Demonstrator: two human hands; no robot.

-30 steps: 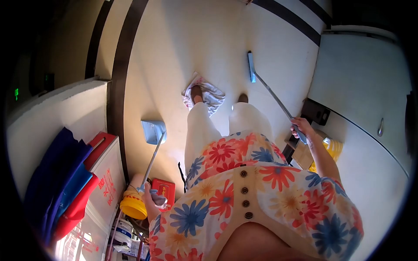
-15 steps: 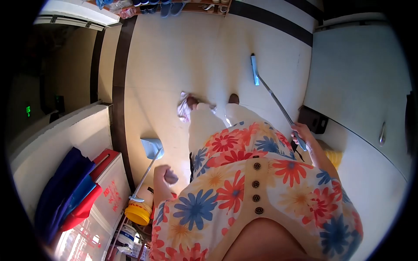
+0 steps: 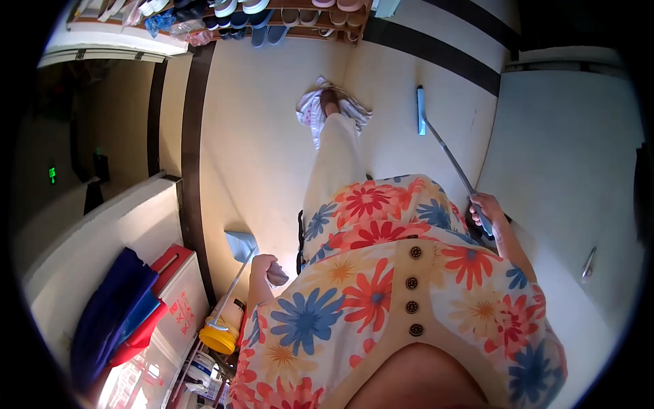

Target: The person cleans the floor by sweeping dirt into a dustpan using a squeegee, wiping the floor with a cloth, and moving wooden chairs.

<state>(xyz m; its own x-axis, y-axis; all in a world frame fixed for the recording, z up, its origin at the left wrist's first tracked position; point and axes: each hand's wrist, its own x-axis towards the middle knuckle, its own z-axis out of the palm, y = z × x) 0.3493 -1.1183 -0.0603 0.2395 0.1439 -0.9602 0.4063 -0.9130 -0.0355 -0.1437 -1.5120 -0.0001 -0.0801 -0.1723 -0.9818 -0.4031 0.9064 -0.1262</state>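
My right hand (image 3: 486,208) is closed around the grey handle of a broom (image 3: 446,148). Its narrow light-blue head rests on the floor ahead and to the right. Low on the left, my left hand (image 3: 264,266) is closed on a small crumpled greyish cloth (image 3: 277,275). Close by that hand stands a light-blue long-handled dustpan (image 3: 241,246), its pole reaching back toward a yellow bucket (image 3: 219,339). One brown-shod foot presses on a white and pink rag (image 3: 312,116) spread on the floor; the other foot is almost hidden under my flowered top.
A shoe rack (image 3: 300,31) with several pairs stands at the far end. On the left, folded dark-blue and red fabric (image 3: 112,307) hangs by a white cabinet (image 3: 182,307) with red writing. A pale door (image 3: 565,157) with a metal handle is on the right.
The foot on the rag has moved forward, pushing the rag toward the shoe rack. My other foot has slipped mostly from view. Both hands keep their hold; the broom head stays on the floor.
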